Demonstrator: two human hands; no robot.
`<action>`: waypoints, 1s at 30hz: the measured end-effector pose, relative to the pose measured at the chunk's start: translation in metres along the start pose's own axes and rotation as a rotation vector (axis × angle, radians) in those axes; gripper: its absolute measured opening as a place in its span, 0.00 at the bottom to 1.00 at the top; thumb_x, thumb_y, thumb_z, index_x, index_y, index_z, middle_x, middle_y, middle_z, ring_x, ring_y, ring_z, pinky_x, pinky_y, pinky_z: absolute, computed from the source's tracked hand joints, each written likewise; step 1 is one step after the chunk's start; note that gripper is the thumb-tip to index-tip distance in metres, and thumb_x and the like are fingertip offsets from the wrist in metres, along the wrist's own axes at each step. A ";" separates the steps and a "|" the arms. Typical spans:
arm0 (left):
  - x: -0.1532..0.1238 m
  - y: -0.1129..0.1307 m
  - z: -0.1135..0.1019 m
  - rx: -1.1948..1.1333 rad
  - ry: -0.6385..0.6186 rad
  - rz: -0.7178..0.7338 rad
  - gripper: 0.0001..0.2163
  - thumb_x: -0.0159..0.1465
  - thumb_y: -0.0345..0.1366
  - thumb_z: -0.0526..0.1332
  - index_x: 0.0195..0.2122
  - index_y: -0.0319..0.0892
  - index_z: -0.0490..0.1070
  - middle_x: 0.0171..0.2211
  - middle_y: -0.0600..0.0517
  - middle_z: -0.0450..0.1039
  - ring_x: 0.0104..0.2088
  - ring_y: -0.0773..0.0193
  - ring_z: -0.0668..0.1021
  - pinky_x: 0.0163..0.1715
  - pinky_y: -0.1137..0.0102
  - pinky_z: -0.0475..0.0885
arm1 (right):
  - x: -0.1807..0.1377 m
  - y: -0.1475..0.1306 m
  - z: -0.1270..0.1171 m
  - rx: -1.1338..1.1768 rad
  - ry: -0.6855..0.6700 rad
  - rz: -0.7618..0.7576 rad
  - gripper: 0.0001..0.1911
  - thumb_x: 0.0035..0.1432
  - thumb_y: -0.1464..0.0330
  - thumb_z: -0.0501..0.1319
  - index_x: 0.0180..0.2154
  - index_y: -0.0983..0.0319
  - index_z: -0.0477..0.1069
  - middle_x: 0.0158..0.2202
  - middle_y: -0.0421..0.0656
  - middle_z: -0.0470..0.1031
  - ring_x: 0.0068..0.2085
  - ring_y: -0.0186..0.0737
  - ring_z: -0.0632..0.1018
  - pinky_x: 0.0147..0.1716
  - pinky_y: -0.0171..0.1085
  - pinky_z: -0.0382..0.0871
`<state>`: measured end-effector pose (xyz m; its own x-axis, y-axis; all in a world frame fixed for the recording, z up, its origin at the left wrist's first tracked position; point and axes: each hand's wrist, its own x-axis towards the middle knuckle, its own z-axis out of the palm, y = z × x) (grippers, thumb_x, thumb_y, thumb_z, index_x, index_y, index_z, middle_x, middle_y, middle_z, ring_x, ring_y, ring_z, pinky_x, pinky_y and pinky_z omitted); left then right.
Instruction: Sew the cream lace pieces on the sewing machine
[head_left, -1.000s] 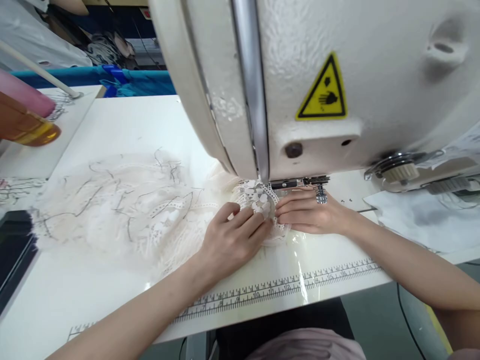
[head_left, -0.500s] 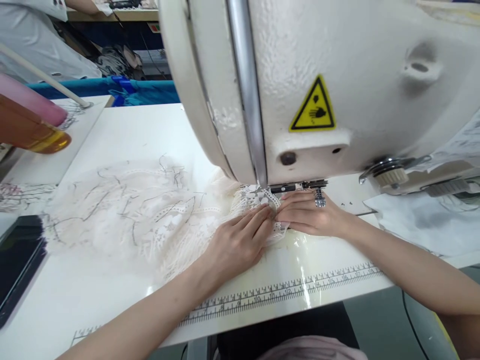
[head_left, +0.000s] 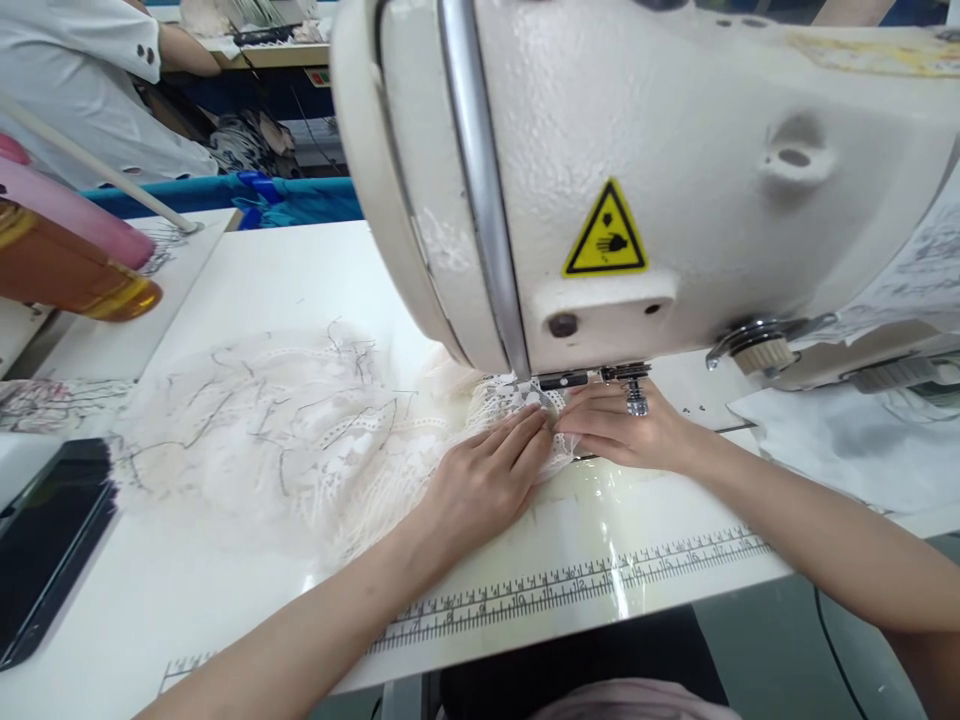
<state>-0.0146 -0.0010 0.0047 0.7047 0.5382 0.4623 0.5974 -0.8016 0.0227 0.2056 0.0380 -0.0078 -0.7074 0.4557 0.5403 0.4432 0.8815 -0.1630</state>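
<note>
White table (head_left: 292, 270) with printed ruler scale (head_left: 547, 593) along near edge. Pale lace fabric (head_left: 247, 430): spread mostly left of left hand (head_left: 487, 475), running beneath its fingertips to those of right hand (head_left: 630, 425). Sewing machine (head_left: 660, 170): above lace's right end. Both hands: fingers extended, close together, laid on lace; thumbs hidden, any pinch impossible to tell.

Warning triangle (head_left: 606, 232) and ruler scale (head_left: 551, 592)
The yellow triangle on my sewing machine (head_left: 637, 120) pictures a hand; I read 10 and 12 on the scale along my worktop (head_left: 300, 275).
</note>
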 end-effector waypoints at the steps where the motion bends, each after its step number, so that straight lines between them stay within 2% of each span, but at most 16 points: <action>1: 0.000 0.000 0.001 -0.002 -0.003 -0.006 0.10 0.64 0.28 0.55 0.47 0.32 0.68 0.49 0.40 0.75 0.51 0.55 0.76 0.46 0.64 0.77 | 0.000 -0.001 -0.001 -0.033 -0.015 0.019 0.10 0.64 0.68 0.55 0.43 0.58 0.73 0.39 0.39 0.80 0.42 0.36 0.79 0.44 0.39 0.75; 5: 0.000 -0.001 0.001 -0.001 -0.010 -0.001 0.11 0.65 0.26 0.54 0.48 0.32 0.67 0.49 0.40 0.74 0.52 0.55 0.75 0.46 0.64 0.77 | 0.002 -0.003 -0.005 -0.093 -0.020 0.044 0.10 0.64 0.69 0.55 0.43 0.57 0.74 0.37 0.38 0.80 0.37 0.34 0.79 0.40 0.37 0.73; 9: 0.002 -0.001 -0.002 -0.005 -0.016 0.004 0.08 0.65 0.27 0.54 0.44 0.34 0.69 0.49 0.41 0.74 0.51 0.56 0.76 0.47 0.64 0.76 | 0.006 -0.004 -0.006 -0.075 0.014 -0.002 0.09 0.64 0.68 0.55 0.40 0.58 0.74 0.35 0.37 0.80 0.37 0.33 0.79 0.38 0.35 0.73; 15: 0.000 0.001 -0.006 0.053 -0.003 -0.062 0.05 0.64 0.30 0.55 0.37 0.36 0.69 0.47 0.42 0.76 0.47 0.57 0.79 0.44 0.66 0.77 | 0.014 -0.011 0.000 0.010 0.023 -0.109 0.08 0.63 0.72 0.55 0.37 0.61 0.74 0.36 0.37 0.81 0.40 0.32 0.79 0.49 0.37 0.72; 18: -0.002 0.000 -0.005 0.081 0.005 -0.105 0.05 0.62 0.28 0.55 0.37 0.36 0.69 0.47 0.41 0.76 0.44 0.56 0.80 0.42 0.66 0.78 | 0.019 -0.017 0.002 -0.015 0.024 -0.099 0.09 0.62 0.74 0.55 0.35 0.60 0.73 0.36 0.36 0.81 0.39 0.30 0.79 0.53 0.37 0.70; 22: -0.002 -0.002 -0.003 0.095 0.004 -0.141 0.09 0.58 0.25 0.54 0.39 0.36 0.69 0.48 0.41 0.75 0.44 0.55 0.80 0.41 0.65 0.78 | 0.021 -0.020 0.004 -0.055 0.021 -0.075 0.11 0.61 0.77 0.54 0.32 0.59 0.73 0.36 0.34 0.81 0.39 0.30 0.79 0.48 0.36 0.71; 25: 0.000 -0.003 -0.003 0.105 0.005 -0.169 0.12 0.57 0.24 0.53 0.41 0.37 0.69 0.48 0.42 0.75 0.44 0.56 0.80 0.40 0.65 0.79 | 0.018 -0.020 0.008 -0.063 0.024 -0.044 0.11 0.60 0.78 0.54 0.33 0.59 0.73 0.37 0.34 0.81 0.40 0.31 0.79 0.44 0.35 0.71; 30: 0.002 -0.004 -0.002 0.114 -0.005 -0.181 0.10 0.59 0.25 0.54 0.41 0.37 0.69 0.49 0.42 0.74 0.44 0.56 0.80 0.41 0.65 0.78 | 0.013 -0.018 0.014 -0.016 0.007 0.035 0.10 0.60 0.78 0.55 0.37 0.60 0.73 0.39 0.37 0.80 0.45 0.33 0.78 0.45 0.36 0.70</action>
<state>-0.0164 0.0026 0.0074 0.5837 0.6721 0.4557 0.7535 -0.6574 0.0044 0.1810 0.0298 -0.0099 -0.6872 0.4856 0.5403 0.4768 0.8626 -0.1690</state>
